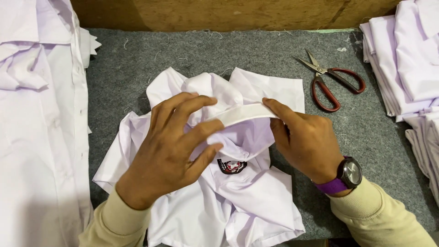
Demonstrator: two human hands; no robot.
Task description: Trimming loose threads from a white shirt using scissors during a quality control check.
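Bare grey felt mat lies open at 12 o'clock from my hands, up to the wooden board. At 2 o'clock, red-handled scissors lie, blades parted. Folded white stack blocks 3 o'clock. Loose white shirts wall off 9 o'clock. A narrow felt strip runs between my right hand and that stack. The crumpled shirt fills 6 o'clock.

Close head view, steeply downward
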